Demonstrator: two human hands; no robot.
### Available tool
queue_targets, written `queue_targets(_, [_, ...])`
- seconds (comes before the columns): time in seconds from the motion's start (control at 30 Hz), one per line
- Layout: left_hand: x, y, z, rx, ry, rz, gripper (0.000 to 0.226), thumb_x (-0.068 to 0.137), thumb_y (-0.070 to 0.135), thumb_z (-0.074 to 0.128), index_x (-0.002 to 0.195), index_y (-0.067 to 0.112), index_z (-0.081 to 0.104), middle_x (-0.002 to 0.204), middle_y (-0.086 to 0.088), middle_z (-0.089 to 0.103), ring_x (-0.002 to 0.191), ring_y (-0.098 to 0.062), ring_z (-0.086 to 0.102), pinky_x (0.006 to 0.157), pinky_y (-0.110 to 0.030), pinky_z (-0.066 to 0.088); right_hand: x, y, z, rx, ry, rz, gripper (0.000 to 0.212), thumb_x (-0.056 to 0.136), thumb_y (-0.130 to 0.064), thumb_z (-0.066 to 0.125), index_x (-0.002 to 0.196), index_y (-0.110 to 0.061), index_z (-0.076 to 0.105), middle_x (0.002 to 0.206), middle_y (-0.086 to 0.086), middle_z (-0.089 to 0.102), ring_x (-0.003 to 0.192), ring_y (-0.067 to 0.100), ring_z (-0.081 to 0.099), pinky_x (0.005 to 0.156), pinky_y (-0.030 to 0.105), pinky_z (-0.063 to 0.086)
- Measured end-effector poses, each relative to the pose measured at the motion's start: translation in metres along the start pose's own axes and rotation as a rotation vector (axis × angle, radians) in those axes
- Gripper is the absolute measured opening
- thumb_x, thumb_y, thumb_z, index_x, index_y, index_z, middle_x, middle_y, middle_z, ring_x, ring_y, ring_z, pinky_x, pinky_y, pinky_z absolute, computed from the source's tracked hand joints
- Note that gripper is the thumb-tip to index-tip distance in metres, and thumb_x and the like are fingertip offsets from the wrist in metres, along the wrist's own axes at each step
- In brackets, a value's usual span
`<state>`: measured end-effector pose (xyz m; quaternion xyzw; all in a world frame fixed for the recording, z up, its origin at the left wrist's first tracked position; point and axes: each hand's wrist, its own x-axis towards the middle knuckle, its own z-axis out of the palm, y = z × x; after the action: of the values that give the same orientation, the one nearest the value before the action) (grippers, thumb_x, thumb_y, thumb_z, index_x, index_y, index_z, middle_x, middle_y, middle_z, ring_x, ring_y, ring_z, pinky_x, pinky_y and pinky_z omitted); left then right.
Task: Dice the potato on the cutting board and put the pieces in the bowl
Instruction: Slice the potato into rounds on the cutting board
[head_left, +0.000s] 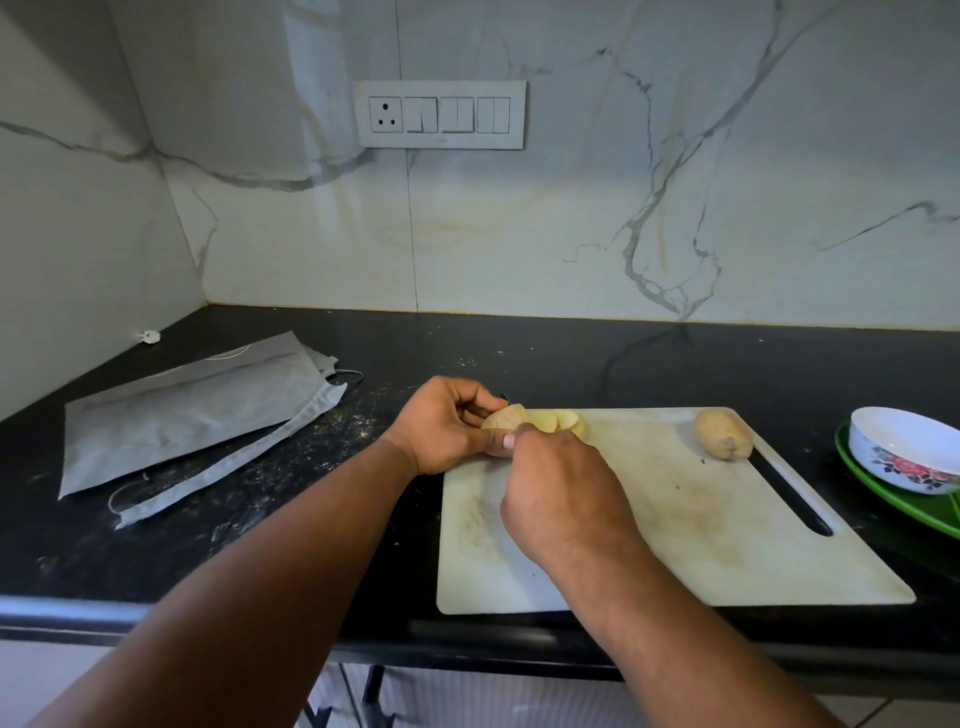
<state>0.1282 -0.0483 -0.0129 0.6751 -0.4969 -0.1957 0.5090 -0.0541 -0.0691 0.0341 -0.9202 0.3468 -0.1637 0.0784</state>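
Black counter, pale board (675, 519). Potato (524, 423) half sliced, slices fanned; left hand (447, 431) grips its end. Right hand (561, 499) fist closed, contents hidden.

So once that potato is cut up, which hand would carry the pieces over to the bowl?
Probably the right hand: the bowl sits off the cutting board's right end, on that side. The left hand grips the potato at the far-left corner.

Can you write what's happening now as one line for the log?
step: slicing | left hand: holds potato | right hand: curled by potato, knife barely visible | slices: on cutting board | bowl: no pieces visible
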Motion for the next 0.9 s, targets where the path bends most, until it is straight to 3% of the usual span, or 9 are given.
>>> queue_targets(0.13, [0.002, -0.004, -0.001, 0.004, -0.003, -0.027, 0.032, 0.068, 0.017, 0.095, 0.094, 0.013, 0.078, 0.091, -0.002, 0.080, 0.081, -0.013, 0.075, 0.078, -0.027, 0.060, -0.019, 0.002, 0.002, -0.035, -0.054, -0.008, 0.032, 0.097, -0.015, 0.048, 0.128, -0.017, 0.054, 0.101, 0.002, 0.064, 0.079, 0.017, 0.057, 0.065, 0.026, 0.046])
queue_targets(0.3, [0.002, 0.000, 0.001, 0.045, -0.002, -0.041, 0.034, 0.067, 0.024, 0.096, 0.094, 0.018, 0.078, 0.092, 0.001, 0.080, 0.081, -0.008, 0.074, 0.076, -0.020, 0.057, -0.046, 0.009, -0.005, -0.083, -0.108, -0.007, 0.049, 0.093, -0.012, 0.052, 0.141, -0.016, 0.041, 0.111, 0.004, 0.063, 0.096, 0.019, 0.063, 0.074, 0.027, 0.049])
queue_targets(0.47, [-0.003, 0.006, -0.002, 0.135, 0.006, -0.039, 0.041, 0.060, 0.033, 0.100, 0.095, 0.023, 0.080, 0.092, 0.008, 0.080, 0.083, -0.008, 0.075, 0.074, -0.015, 0.056, -0.063, 0.019, -0.028, -0.078, -0.087, -0.030, 0.045, 0.088, -0.011, 0.049, 0.132, -0.023, 0.050, 0.103, -0.001, 0.063, 0.091, 0.017, 0.062, 0.074, 0.026, 0.051])
queue_targets(0.63, [-0.015, 0.001, 0.001, 0.151, 0.060, 0.016, 0.049, 0.074, 0.027, 0.094, 0.119, 0.020, 0.078, 0.097, 0.018, 0.073, 0.086, 0.009, 0.068, 0.080, -0.007, 0.048, -0.049, 0.016, -0.037, -0.033, 0.048, 0.000, 0.061, 0.090, -0.016, 0.048, 0.148, -0.028, 0.036, 0.100, -0.003, 0.061, 0.075, 0.015, 0.049, 0.063, 0.022, 0.041])
queue_targets(0.73, [-0.015, -0.003, -0.001, 0.195, 0.063, 0.044, 0.045, 0.080, 0.027, 0.090, 0.122, 0.020, 0.077, 0.100, 0.015, 0.073, 0.087, 0.006, 0.068, 0.084, -0.011, 0.049, -0.039, 0.010, -0.032, -0.027, 0.063, -0.002, 0.057, 0.090, -0.015, 0.049, 0.145, -0.027, 0.041, 0.100, -0.002, 0.062, 0.073, 0.015, 0.044, 0.061, 0.023, 0.039])
queue_targets(0.9, [-0.017, -0.001, -0.001, 0.170, 0.091, 0.031, 0.048, 0.072, 0.027, 0.095, 0.117, 0.017, 0.079, 0.103, 0.012, 0.077, 0.089, 0.004, 0.072, 0.084, -0.013, 0.054, -0.035, 0.011, -0.027, 0.004, 0.073, -0.012, 0.058, 0.090, -0.014, 0.049, 0.146, -0.028, 0.039, 0.103, -0.001, 0.063, 0.074, 0.015, 0.046, 0.060, 0.023, 0.038])
